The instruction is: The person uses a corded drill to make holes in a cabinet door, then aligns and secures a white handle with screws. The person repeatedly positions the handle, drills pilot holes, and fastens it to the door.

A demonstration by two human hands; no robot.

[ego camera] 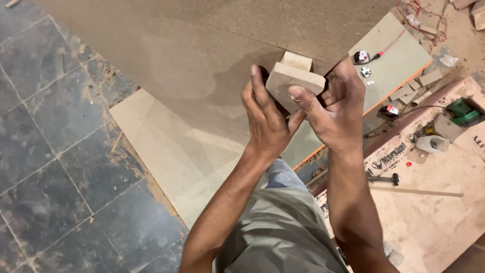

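The person's 2 forearms are bare from wrist to elbow, with no sleeve, watch, band or glove showing. The left hand [267, 119] and right hand [334, 108] are bare too, with no ring to be seen, and the nails are cut short. Below the arms, loose grey-green cloth lies in soft folds, and a strip of blue denim shows above it.

Single head view, looking steeply down, close on hands [298, 114] (floor boards [166, 146] beyond, workshop clutter right)
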